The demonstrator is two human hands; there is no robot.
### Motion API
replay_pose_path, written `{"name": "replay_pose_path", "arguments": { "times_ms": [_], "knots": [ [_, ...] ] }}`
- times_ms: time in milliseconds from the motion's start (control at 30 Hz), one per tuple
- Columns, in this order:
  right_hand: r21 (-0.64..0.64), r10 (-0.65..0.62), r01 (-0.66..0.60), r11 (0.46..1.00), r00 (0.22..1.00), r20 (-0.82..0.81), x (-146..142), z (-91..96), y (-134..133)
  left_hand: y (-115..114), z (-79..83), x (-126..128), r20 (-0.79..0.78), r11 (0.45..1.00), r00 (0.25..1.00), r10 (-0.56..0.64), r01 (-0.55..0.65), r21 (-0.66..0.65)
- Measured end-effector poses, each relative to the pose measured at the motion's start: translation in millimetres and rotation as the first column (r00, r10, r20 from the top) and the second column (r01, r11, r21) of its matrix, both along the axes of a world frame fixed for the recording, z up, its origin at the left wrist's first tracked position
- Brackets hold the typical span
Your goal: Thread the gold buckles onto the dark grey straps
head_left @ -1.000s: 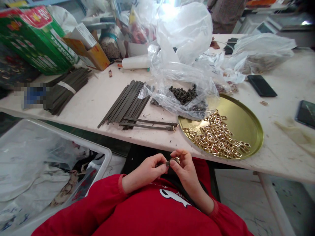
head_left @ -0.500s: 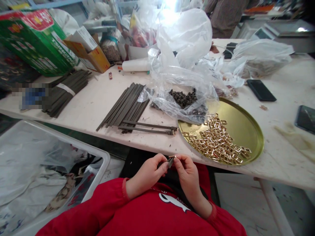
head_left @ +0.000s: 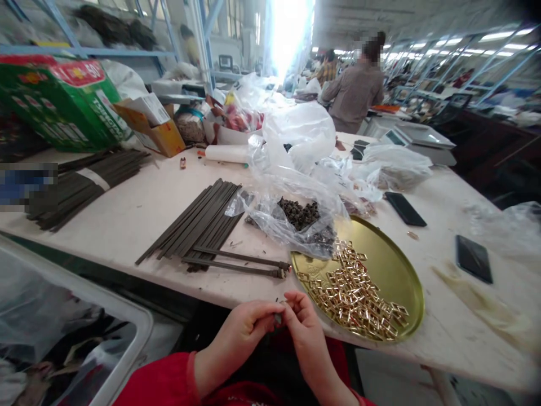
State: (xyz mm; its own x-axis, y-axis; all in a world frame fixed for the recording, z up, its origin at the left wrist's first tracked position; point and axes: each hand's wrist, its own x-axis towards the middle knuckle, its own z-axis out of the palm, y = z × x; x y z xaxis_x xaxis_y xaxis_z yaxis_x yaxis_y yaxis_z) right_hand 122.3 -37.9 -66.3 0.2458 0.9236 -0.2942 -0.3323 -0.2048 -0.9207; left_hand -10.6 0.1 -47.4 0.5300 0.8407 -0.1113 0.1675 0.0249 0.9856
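My left hand point(head_left: 240, 330) and my right hand point(head_left: 303, 324) meet in front of the table's edge, their fingertips nearly touching. My left fingers are closed on a dark strap point(head_left: 277, 318), of which only a short bit shows. Between my right thumb and fingers is a small gold buckle point(head_left: 284, 303), mostly hidden. On the table just beyond lie two straps point(head_left: 236, 266) with buckles at their right ends, partly over a pile of plain dark straps point(head_left: 192, 220). To the right, a round gold tray point(head_left: 401, 270) holds many gold rectangular buckles point(head_left: 355, 293).
A clear plastic bag point(head_left: 270, 223) with small dark pieces point(head_left: 298, 213) overlaps the tray's rim. Two phones point(head_left: 406, 208) lie at the right. A banded strap bundle point(head_left: 93, 180) and a green box point(head_left: 63, 107) are at the left. A white bin point(head_left: 143, 330) stands lower left. A person point(head_left: 355, 90) is in the background.
My view has tilted up, bringing more of the room and the person into sight. My hands have come closer together, and the strap and buckle between them are more covered.
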Motion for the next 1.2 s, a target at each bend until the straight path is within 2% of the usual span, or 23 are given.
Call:
{"name": "replay_pose_path", "arguments": {
  "times_ms": [67,133,167,200,267,300,333,400,467,567,700,867,1033,1133,1200],
  "knots": [
    [0.013,0.054,-0.055,0.998,0.993,0.102,8.3,2.1,8.2,8.5,3.6,3.1,0.036,0.996,0.998,0.047,-0.044,-0.077],
    [0.055,0.086,-0.112,0.992,0.931,0.355,26.4,12.1,24.3,17.6,7.4,5.3,0.056,0.984,0.995,0.084,-0.074,-0.161],
    [0.091,0.076,-0.144,0.985,0.851,0.52,38.5,19.7,36.7,22.2,8.5,6.0,0.057,0.978,0.994,0.093,-0.08,-0.195],
    [0.148,-0.01,-0.123,0.981,0.737,0.676,51.5,28.0,52.1,26.5,8.8,6.5,0.054,0.973,0.994,0.098,-0.084,-0.215],
    [0.231,-0.143,-0.11,0.967,0.516,0.845,75.9,43.1,90.0,34.2,7.0,7.6,0.049,0.971,0.994,0.098,-0.085,-0.222],
    [0.222,-0.14,-0.143,0.965,0.432,0.891,85.3,48.2,110.6,37.4,5.2,8.1,0.047,0.972,0.994,0.095,-0.082,-0.22],
    [0.157,-0.088,-0.19,0.969,0.331,0.94,91.9,51.1,130.7,40.3,3.3,8.6,0.046,0.972,0.995,0.091,-0.079,-0.22],
    [-0.086,0.114,-0.236,0.968,0.105,0.988,96.9,50.5,165.1,45.2,0.3,8.8,0.043,0.972,0.996,0.078,-0.066,-0.224],
    [-0.219,0.228,-0.237,0.947,0.01,0.974,94.3,44.2,187.5,48.7,-1.1,7.8,0.03,0.973,0.998,0.062,-0.054,-0.226],
    [-0.267,0.272,-0.227,0.936,-0.013,0.962,88.0,33.7,200.3,49.8,-0.8,6.2,0.022,0.974,0.999,0.041,-0.035,-0.226],
    [-0.283,0.284,-0.188,0.94,-0.025,0.959,86.0,28.7,200.8,43.4,0.3,8.6,0.003,0.977,1.0,0.021,-0.02,-0.21],
    [-0.202,0.211,-0.195,0.96,0.028,0.977,82.6,26.3,193.3,35.2,2.8,9.7,-0.028,0.989,0.998,0.049,-0.052,-0.14],
    [-0.015,0.05,-0.175,0.984,0.198,0.979,90.0,26.2,180.6,34.1,13.5,6.0,-0.074,0.996,0.994,0.076,-0.079,-0.048],
    [0.079,-0.023,-0.152,0.985,0.341,0.94,100.8,35.1,172.2,36.8,24.9,7.6,-0.093,0.995,0.991,0.095,-0.098,-0.026],
    [0.114,-0.028,-0.164,0.98,0.452,0.892,103.0,43.1,161.4,40.5,34.0,10.7,-0.115,0.993,0.987,0.115,-0.115,0.005]
  ]
}}
